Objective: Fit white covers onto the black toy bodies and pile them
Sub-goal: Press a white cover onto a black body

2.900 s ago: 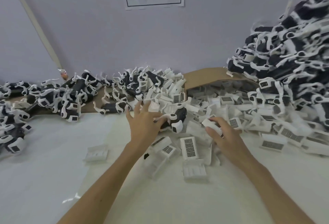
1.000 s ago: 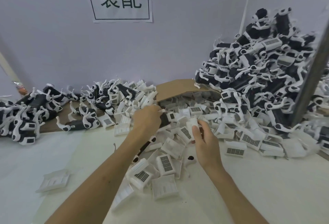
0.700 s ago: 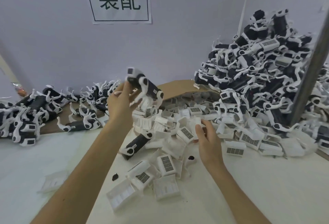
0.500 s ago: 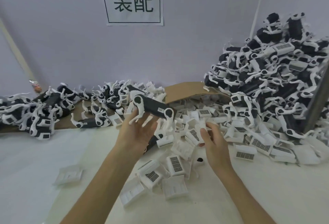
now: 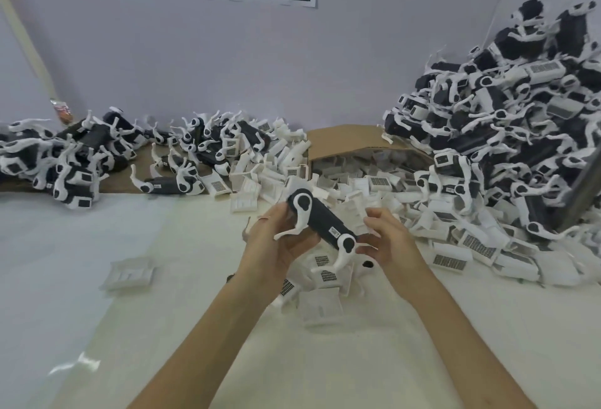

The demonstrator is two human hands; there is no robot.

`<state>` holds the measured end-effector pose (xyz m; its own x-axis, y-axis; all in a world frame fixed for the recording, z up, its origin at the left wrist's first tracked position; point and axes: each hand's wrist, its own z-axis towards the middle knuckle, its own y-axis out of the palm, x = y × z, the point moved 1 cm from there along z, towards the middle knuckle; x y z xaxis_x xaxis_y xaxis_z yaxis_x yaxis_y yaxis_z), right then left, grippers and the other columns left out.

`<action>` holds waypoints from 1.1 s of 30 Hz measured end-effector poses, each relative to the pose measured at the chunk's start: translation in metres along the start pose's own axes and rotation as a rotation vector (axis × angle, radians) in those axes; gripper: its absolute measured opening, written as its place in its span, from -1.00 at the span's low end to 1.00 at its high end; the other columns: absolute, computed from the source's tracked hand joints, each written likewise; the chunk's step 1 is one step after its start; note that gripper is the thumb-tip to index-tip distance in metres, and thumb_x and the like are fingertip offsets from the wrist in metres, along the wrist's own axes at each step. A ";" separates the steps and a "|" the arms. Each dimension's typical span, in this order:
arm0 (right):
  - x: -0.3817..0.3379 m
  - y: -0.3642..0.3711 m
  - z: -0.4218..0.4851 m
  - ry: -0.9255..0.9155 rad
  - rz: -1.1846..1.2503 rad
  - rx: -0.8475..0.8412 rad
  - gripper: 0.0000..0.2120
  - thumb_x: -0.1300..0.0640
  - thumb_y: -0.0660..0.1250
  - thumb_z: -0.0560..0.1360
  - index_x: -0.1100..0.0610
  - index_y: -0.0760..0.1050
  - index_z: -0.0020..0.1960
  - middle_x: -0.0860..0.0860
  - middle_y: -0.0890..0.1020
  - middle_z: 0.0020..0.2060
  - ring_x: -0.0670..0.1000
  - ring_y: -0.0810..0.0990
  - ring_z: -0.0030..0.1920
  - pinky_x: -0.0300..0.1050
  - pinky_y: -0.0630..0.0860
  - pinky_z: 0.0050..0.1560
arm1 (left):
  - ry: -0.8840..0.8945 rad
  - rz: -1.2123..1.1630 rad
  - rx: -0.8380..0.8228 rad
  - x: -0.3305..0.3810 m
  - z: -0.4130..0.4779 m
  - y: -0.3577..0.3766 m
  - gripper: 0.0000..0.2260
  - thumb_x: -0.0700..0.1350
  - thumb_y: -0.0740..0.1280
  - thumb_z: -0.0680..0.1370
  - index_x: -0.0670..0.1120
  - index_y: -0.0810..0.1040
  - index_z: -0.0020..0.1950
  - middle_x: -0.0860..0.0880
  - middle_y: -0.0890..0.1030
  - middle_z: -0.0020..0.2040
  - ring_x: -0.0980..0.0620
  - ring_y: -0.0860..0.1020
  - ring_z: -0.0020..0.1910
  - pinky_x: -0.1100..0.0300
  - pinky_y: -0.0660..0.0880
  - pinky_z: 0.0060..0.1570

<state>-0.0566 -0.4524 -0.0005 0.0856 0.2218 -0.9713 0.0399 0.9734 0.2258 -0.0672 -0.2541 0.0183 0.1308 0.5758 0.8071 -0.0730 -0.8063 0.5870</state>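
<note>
The left hand (image 5: 279, 252) is wrapped around one end of a black toy body (image 5: 322, 224). It holds the body up over the table (image 5: 182, 327), tilted, with the white legs (image 5: 300, 218) poking down. The right hand (image 5: 390, 246) is at the other, lower end. Its thumb and fingers look to be pinching a white cover (image 5: 356, 215) against the far side of the body. The body hides most of the cover, so I cannot tell how it sits.

To do this step well, I think the left hand should hold the body steady and turn its open side toward the cover. The right hand should line up the edges first, then push until the cover sits flat all round. A crooked push could bend a leg or leave a gap.

Under the hands lie loose covers (image 5: 322, 311), and more spill from a cardboard box (image 5: 344, 138). Just right of the box is the big heap of toys (image 5: 507, 122), where this one likely goes. A lower heap (image 5: 78, 161) lies far left.
</note>
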 end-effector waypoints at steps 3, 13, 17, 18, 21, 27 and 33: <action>-0.004 -0.001 -0.003 0.029 0.069 -0.125 -0.78 0.15 0.36 0.49 0.18 0.50 0.12 0.11 0.60 -0.11 0.03 0.64 -0.26 -0.10 0.51 -0.18 | -0.004 0.033 0.005 -0.004 -0.005 0.006 -0.76 -0.10 0.19 0.70 -0.22 0.58 0.16 -0.11 0.72 -0.08 -0.05 0.71 -0.25 0.18 0.64 -0.27; -0.008 0.007 -0.009 -0.034 -0.024 -0.179 -0.81 0.09 0.44 0.39 0.05 0.61 0.00 0.05 0.67 -0.16 0.01 0.65 -0.17 -0.19 0.55 -0.13 | -0.039 0.037 -0.007 -0.012 -0.005 0.005 -0.73 -0.09 0.19 0.71 -0.23 0.55 0.25 -0.12 0.73 -0.05 -0.09 0.73 -0.16 0.18 0.64 -0.25; -0.007 0.009 -0.012 -0.073 -0.118 -0.185 -0.92 0.05 0.45 0.40 -0.07 0.66 -0.11 0.03 0.69 -0.14 0.00 0.66 -0.19 -0.23 0.55 -0.16 | -0.032 0.050 -0.006 -0.014 -0.005 0.005 -0.73 -0.09 0.20 0.70 -0.23 0.55 0.27 -0.14 0.73 -0.01 -0.09 0.73 -0.15 0.19 0.64 -0.27; -0.008 0.009 -0.013 -0.085 -0.129 -0.184 -0.93 0.05 0.45 0.40 -0.08 0.66 -0.11 0.03 0.70 -0.13 0.00 0.66 -0.18 -0.23 0.55 -0.16 | -0.030 0.055 -0.007 -0.014 -0.004 0.005 -0.72 -0.08 0.21 0.70 -0.23 0.54 0.28 -0.15 0.73 0.00 -0.09 0.73 -0.15 0.19 0.64 -0.26; -0.008 0.009 -0.013 -0.098 -0.153 -0.193 -0.93 0.05 0.44 0.42 -0.06 0.66 -0.10 0.05 0.70 -0.11 0.00 0.66 -0.15 -0.22 0.56 -0.13 | -0.022 0.061 -0.013 -0.015 -0.004 0.005 -0.71 -0.08 0.20 0.70 -0.24 0.54 0.28 -0.15 0.73 0.00 -0.08 0.73 -0.14 0.19 0.63 -0.26; -0.007 0.007 -0.012 -0.105 -0.156 -0.227 -0.92 0.07 0.45 0.42 -0.01 0.63 -0.09 0.04 0.67 -0.11 0.01 0.64 -0.13 -0.19 0.56 -0.11 | -0.012 0.059 -0.023 -0.015 -0.003 0.004 -0.73 -0.09 0.19 0.70 -0.22 0.56 0.26 -0.12 0.74 -0.02 -0.07 0.73 -0.14 0.20 0.63 -0.26; -0.006 0.007 -0.010 -0.092 -0.140 -0.215 -0.90 0.03 0.35 0.48 -0.01 0.64 -0.11 0.01 0.66 -0.14 0.02 0.61 -0.14 -0.16 0.53 -0.07 | -0.016 0.072 -0.045 -0.016 -0.003 0.003 -0.72 -0.09 0.18 0.71 -0.23 0.56 0.26 -0.12 0.73 -0.02 -0.05 0.72 -0.13 0.19 0.63 -0.24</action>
<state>-0.0668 -0.4464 0.0057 0.1850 0.0880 -0.9788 -0.1539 0.9863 0.0596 -0.0722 -0.2657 0.0075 0.1394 0.5138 0.8465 -0.1275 -0.8385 0.5298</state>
